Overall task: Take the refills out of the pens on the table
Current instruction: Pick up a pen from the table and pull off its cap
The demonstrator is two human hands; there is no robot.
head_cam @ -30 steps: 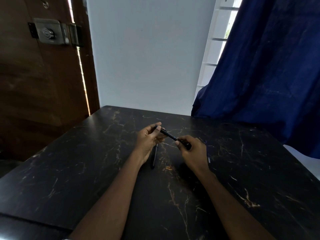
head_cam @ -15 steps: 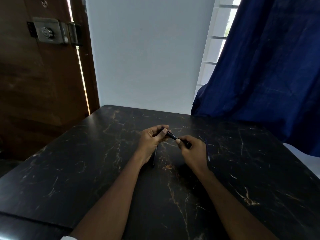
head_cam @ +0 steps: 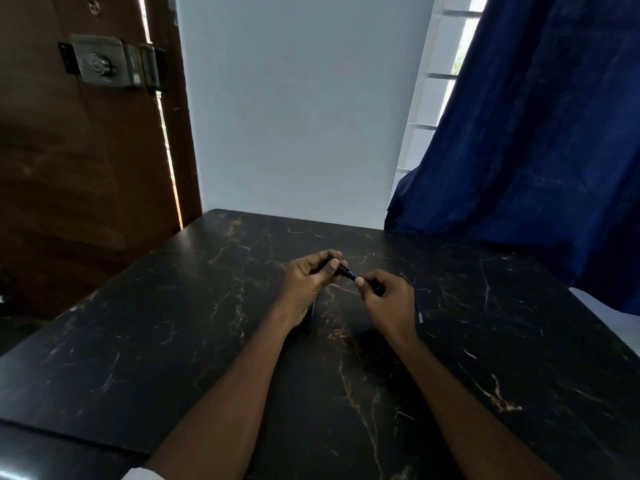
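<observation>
**Head view: both hands on one pen above the dark table**

Head camera looks down two bare forearms reaching out over the black marble-patterned table top (head_cam: 173, 341), veined in gold. Nearest the person, a slim dark pen (head_cam: 312, 315) lies flat on the table, partly hidden under the left wrist. Just right of the right hand, a thin blue stick (head_cam: 418, 303) lies on the surface; it may be a refill already out, though it is too small to be sure.

Further out, the left hand (head_cam: 308, 280) is curled closed round one end of a short black plastic pen (head_cam: 346, 271), thumb pressed on top. The right hand (head_cam: 389, 299) pinches the other end between thumb and forefinger, its other fingers folded in. The pen is held clear of the table, tilted down toward the right.

Such a pen looks light, stiff and smooth, so it could slip in the grip. Taking each half near the joint and twisting seems the best hold; the thin refill inside would likely bend if pulled askew.

Beyond stand a brown wooden door (head_cam: 69, 185) and a navy curtain (head_cam: 536, 133).
</observation>
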